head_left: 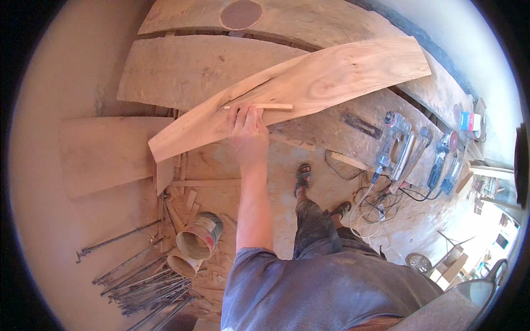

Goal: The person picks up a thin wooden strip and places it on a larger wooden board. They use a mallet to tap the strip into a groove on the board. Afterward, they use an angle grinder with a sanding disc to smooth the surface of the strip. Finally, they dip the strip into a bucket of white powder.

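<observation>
Pinching a slim wooden strip (279, 106) in my left hand (250, 132), the nearer one, I reach over a long board (348, 77) on the worktable (165, 69). The strip runs left to right, mostly jutting right of my grip; the board slants from lower left to upper right, its dark crack (258, 87) just beyond. My right hand is out of view.

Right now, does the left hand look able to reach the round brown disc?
Probably not without leaning: the left hand holds a thin wooden strip, its arm looks nearly straight, and the disc, though uncovered, lies beyond the plank.
</observation>
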Tool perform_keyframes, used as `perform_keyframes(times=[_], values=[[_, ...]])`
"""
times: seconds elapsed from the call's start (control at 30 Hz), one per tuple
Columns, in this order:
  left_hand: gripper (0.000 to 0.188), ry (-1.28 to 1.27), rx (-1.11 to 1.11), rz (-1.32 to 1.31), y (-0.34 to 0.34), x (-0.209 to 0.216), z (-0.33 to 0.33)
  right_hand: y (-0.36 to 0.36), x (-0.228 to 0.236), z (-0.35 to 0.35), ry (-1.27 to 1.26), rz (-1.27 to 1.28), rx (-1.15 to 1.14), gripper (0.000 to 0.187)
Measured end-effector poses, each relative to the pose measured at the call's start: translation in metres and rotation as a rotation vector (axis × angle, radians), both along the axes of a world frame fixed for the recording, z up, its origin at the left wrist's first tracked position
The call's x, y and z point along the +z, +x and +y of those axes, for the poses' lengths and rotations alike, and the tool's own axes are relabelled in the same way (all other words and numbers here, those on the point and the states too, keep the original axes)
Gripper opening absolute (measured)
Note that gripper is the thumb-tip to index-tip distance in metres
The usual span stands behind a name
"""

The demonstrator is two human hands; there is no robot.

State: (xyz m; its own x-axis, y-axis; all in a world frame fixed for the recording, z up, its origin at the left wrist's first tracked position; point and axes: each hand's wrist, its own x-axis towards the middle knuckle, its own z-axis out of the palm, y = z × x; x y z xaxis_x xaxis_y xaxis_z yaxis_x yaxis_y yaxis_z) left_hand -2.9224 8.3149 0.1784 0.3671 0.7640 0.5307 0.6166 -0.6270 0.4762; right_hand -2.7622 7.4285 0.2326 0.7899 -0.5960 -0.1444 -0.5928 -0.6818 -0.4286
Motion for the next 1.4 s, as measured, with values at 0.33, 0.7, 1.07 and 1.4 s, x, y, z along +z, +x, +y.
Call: perform_keyframes(times=[0.33, 0.7, 1.07, 1.4], values=[[0.01, -0.064, 0.206, -0.077, 0.037, 0.011, 0.007, -0.007, 0.001, 0.03, 0.083, -0.005, -0.029, 0.007], [0.005, 0.0, 0.087, -0.11, -0.003, -0.011, 0.038, -0.043, 0.007, 0.043, 0.19, -0.058, -0.074, 0.009], [0.006, -0.099, -0.085, -0.01, -0.019, 0.009, 0.066, -0.071, 0.007, 0.048, 0.367, 0.002, -0.328, 0.009], [0.01, -0.172, -0.149, 0.162, -0.019, 0.015, 0.075, -0.097, -0.001, 0.023, 0.321, -0.027, -0.116, 0.015]])
